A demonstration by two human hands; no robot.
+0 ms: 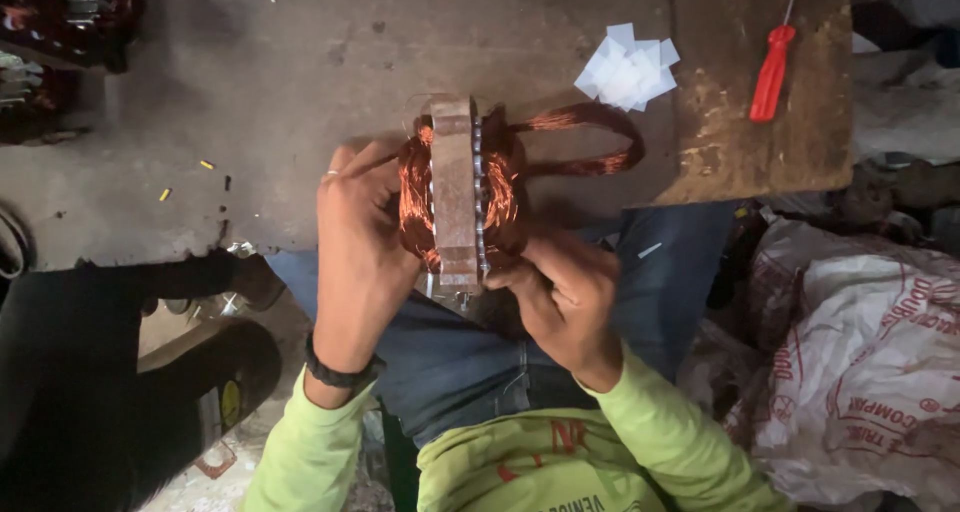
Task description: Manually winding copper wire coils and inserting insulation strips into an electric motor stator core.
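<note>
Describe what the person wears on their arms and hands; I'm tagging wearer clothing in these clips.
Both arms are in lime-green long sleeves, pushed back from the wrists. The left hand has a black band around its wrist and a thin ring on one of its fingers. The right hand is bare, with nothing on the wrist.

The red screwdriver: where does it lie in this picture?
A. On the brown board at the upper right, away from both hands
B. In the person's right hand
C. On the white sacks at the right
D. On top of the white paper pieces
A. The red screwdriver lies on the brown board, right of the white paper pieces, while the left hand and right hand hold the copper coil part.
</note>
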